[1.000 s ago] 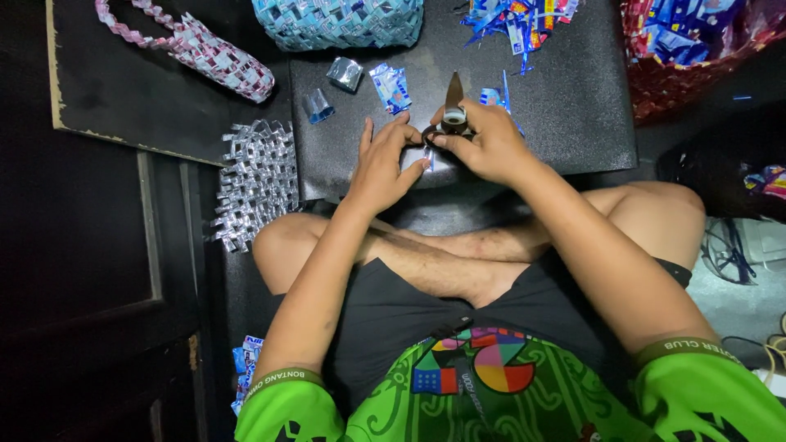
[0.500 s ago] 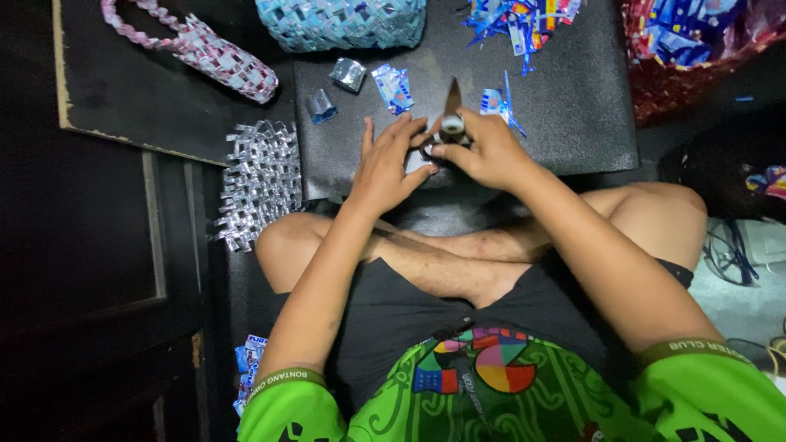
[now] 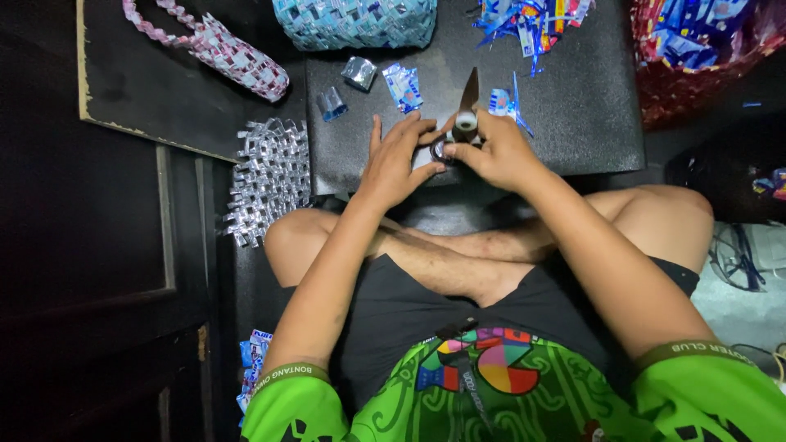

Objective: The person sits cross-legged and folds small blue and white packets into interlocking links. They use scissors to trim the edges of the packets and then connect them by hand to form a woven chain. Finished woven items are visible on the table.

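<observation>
My right hand (image 3: pixel 499 151) is closed around the handles of the scissors (image 3: pixel 463 121) just above the middle of the frame, blade tip pointing toward the top edge; my left hand (image 3: pixel 395 160) lies beside it with fingers spread wide and flat on the black mat (image 3: pixel 573 123), the thumb tip reaching in to touch the handle loop; whether a scrap of wrapper sits under that palm I cannot tell, since the hand covers the spot. I am sitting cross-legged with the mat just past my knees. Folded foil pieces (image 3: pixel 360 72) and a blue-and-white wrapper (image 3: pixel 404 86) lie apart above my left hand; a second wrapper strip (image 3: pixel 501 101) shows just right of the blade; a woven silver panel (image 3: pixel 270 176) hangs off the mat's left edge; a pink braided strap (image 3: pixel 213 49) lies on the board at upper left; a blue woven basket (image 3: pixel 352 20) sits at top centre, with loose cut strips (image 3: pixel 532 20) to its right. By my reading the step in hand is getting a grip on the scissors before cutting; the next move calls for fingers seated properly in the loops and a wrapper held taut, well clear of the blade.
</observation>
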